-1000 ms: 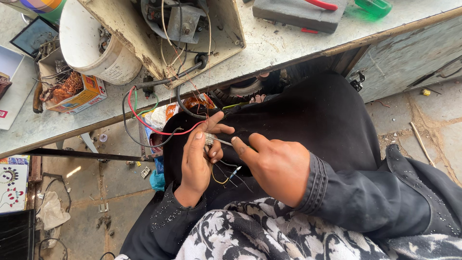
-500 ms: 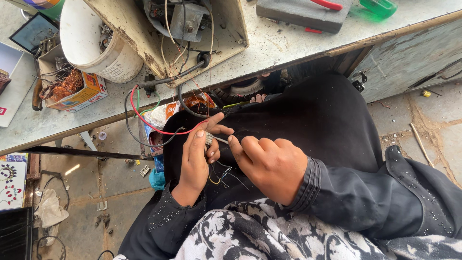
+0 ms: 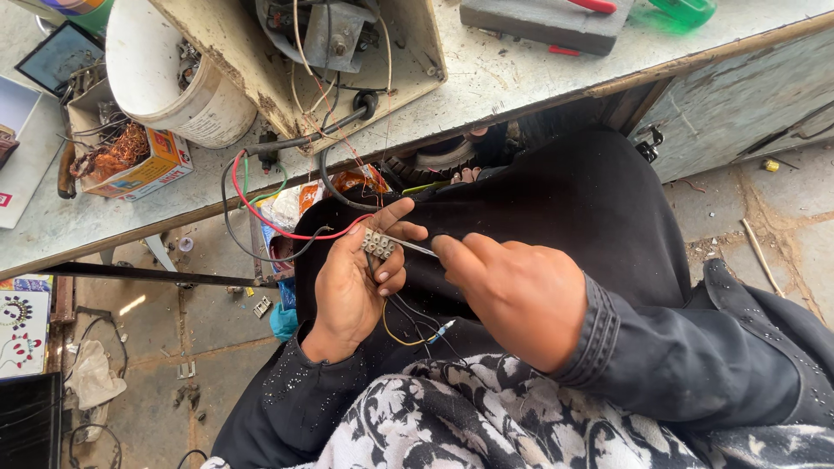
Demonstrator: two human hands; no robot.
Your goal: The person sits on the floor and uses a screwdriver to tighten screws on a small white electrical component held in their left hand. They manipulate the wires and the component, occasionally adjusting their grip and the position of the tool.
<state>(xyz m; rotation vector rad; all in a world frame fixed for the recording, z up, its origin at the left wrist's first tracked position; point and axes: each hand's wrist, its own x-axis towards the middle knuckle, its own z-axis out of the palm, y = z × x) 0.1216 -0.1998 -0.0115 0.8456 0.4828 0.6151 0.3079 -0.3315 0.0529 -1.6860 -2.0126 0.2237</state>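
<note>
Setting: grey stone floor [image 3: 764,217] is seen below a scratched, pale table [image 3: 521,78] at which the person is seated, a black garment spread over the lap.
Left fingers: the left hand [image 3: 352,291] is curled shut around a small white plastic terminal block [image 3: 379,245], pinched between thumb and forefinger just above the lap.
Right fingers: the right hand [image 3: 521,295] is closed around a thin metal screwdriver shaft [image 3: 415,247], whose tip is laid against the side of the block; the handle is hidden in the fist.
Wires at the block: a red insulated wire [image 3: 278,227] and a black insulated wire [image 3: 239,252] are looped from the table edge to the block; thin yellow and black leads [image 3: 395,326] hang beneath the palm.
Source of wires: a worn cream-coloured metal housing [image 3: 408,48] with a grey motor part inside is lying on the table, and the cables are fed out of it.
Nearby: a white plastic bucket [image 3: 174,87] and an orange cardboard box of copper wire [image 3: 130,161] are set beside the housing; a grey tool case [image 3: 539,22] is further right.
Judged technique: the block should be held steady and square, the blade seated fully in the screw slot, pressure kept axial, and each bared end checked as fully inserted, so that slipping toward the thumb is avoided.
</note>
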